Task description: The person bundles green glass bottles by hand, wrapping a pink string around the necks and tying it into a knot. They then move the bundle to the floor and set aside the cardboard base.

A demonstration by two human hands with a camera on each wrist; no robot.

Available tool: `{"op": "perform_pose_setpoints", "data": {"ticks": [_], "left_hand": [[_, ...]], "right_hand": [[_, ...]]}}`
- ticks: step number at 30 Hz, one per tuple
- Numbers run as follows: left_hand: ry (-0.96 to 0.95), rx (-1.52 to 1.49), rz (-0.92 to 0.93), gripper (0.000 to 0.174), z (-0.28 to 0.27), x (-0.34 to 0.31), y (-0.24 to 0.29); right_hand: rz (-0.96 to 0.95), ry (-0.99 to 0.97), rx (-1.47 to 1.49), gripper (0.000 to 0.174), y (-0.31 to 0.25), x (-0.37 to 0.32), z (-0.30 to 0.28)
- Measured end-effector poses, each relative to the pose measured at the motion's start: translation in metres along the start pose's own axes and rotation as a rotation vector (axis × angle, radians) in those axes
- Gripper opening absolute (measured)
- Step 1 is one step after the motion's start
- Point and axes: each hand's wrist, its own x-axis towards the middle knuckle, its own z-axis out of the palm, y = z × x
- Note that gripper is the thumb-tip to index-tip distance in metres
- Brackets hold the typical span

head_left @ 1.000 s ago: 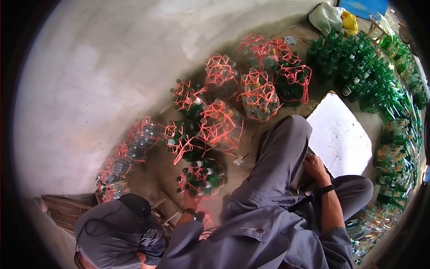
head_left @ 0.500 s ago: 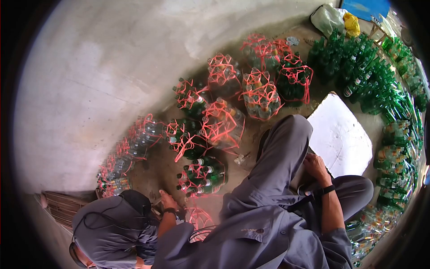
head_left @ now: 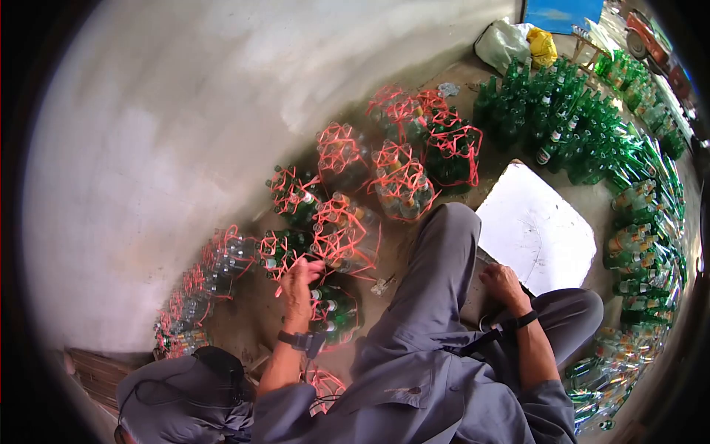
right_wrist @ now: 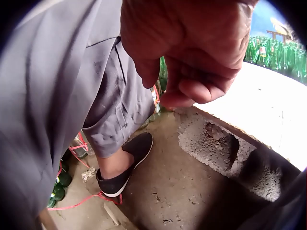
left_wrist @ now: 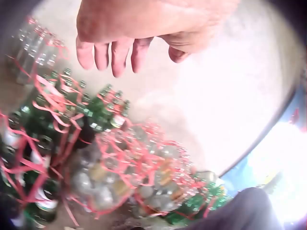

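The left hand [head_left: 297, 292] is raised over the bottle bundles, its wrist banded in black. In the left wrist view that hand [left_wrist: 144, 24] has its fingers slightly bent and apart, with nothing in them. Below it are green bottles [left_wrist: 96, 112] and clear bottles [left_wrist: 103, 187] bound in pink-red strips [left_wrist: 120, 158]. A green bundle [head_left: 336, 314] stands beside the left forearm. Between the knees, the right hand [head_left: 504, 285] hangs near the edge of a white board [head_left: 536, 229]. The right wrist view shows this hand [right_wrist: 192, 52] loosely curled, holding nothing visible.
Loose green bottles [head_left: 551, 111] and mixed bottles [head_left: 636, 244] curve along the right side. Several tied bundles [head_left: 403, 181] stand near the pale wall [head_left: 170, 148]. A person in a dark cap [head_left: 222, 370] is at lower left. A rough block [right_wrist: 206, 143] lies under the board.
The left hand has left the nearest green bundle, swung toward the person in the cap, then come up over the bundles. The head view has shifted; the right hand stays by the board.
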Motion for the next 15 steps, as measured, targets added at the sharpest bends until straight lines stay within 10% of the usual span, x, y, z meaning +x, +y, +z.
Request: {"op": "perform_pose_setpoints", "data": {"ticks": [15], "left_hand": [[-1.279,0.077,0.316,0.022,0.227,-0.107,0.167]], "right_hand": [[-0.027,0.102,0.017,0.032,-0.005,-0.026,-0.022]]}}
